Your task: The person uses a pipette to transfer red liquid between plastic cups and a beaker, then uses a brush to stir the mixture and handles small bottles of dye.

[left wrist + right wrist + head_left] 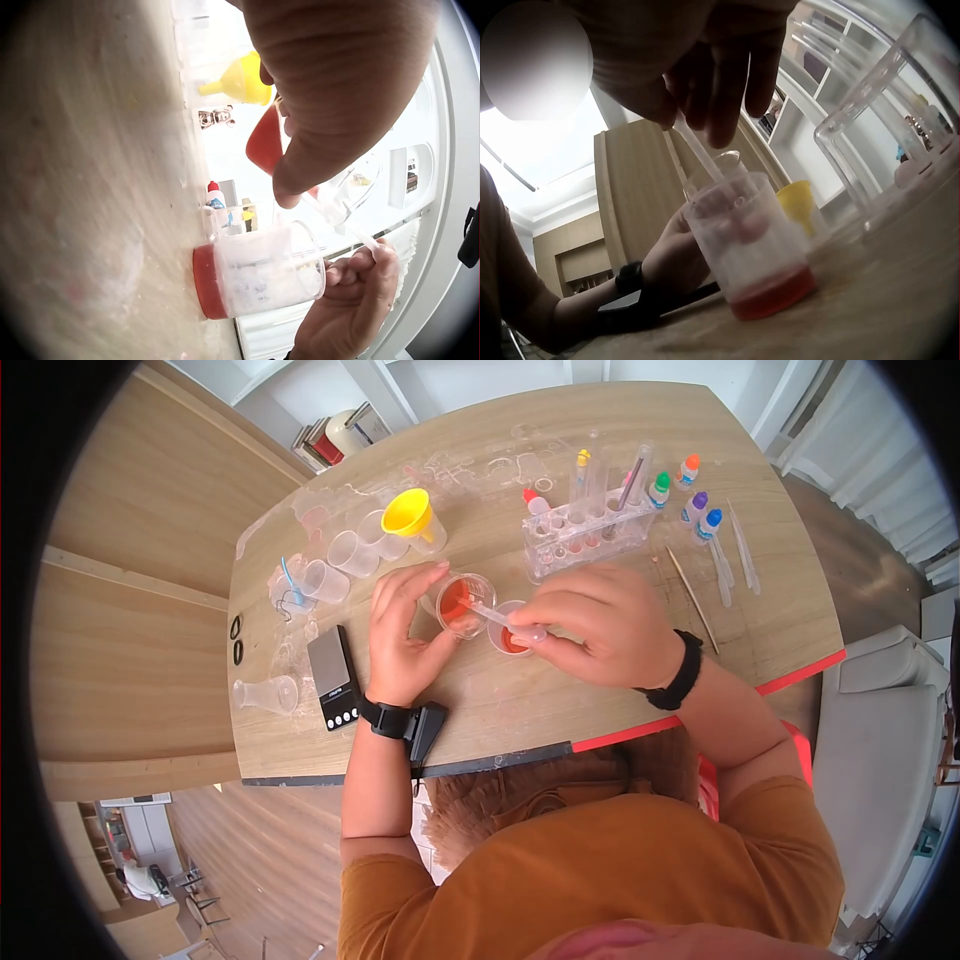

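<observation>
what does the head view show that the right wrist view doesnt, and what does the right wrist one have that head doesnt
Only the head view: the clear flask, the wooden stick and the two black rings.

Only the right wrist view: the bright ceiling.

Both: the right hand holding the dropper, the left hand, the standing cup with red liquid, the yellow funnel and the test-tube rack.
</observation>
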